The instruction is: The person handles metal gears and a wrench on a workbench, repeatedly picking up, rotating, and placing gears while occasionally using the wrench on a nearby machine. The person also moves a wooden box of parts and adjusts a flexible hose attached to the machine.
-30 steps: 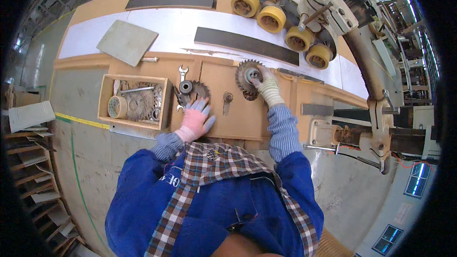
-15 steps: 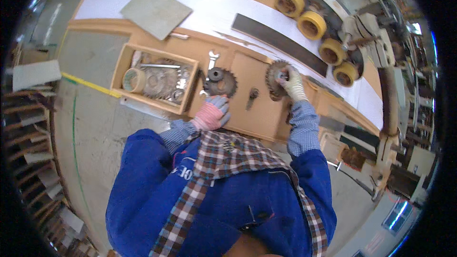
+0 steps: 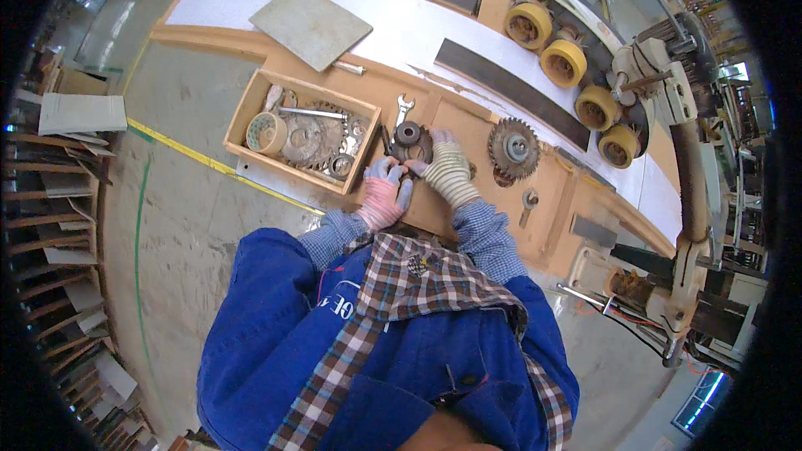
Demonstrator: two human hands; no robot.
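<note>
My left hand (image 3: 384,197), in a pink striped glove, has its fingers closed at the near edge of a toothed circular saw blade (image 3: 423,147). A dark ring-shaped collar (image 3: 408,132) sits on that blade. From the right, my right hand (image 3: 452,172), in a pale striped glove, grips the same blade, its fingertips meeting the left hand's. Part of the blade is hidden under the gloves. Beyond it lies an open-ended wrench (image 3: 403,108). Further right is a second saw blade (image 3: 524,150) with a metal hub, and a short bolt-like part (image 3: 530,199) lies nearer me.
Left of my hands, a wooden box (image 3: 364,113) holds a tape roll (image 3: 266,134), blades and metal parts. A grey square plate (image 3: 311,25) and a dark strip (image 3: 510,90) lie farther back. Yellow rollers (image 3: 563,63) and a machine arm (image 3: 688,169) stand at the right.
My right hand has left the right-hand saw blade and come left to the other blade, beside my left hand. The whole view has shifted slightly, so the bench appears farther right.
</note>
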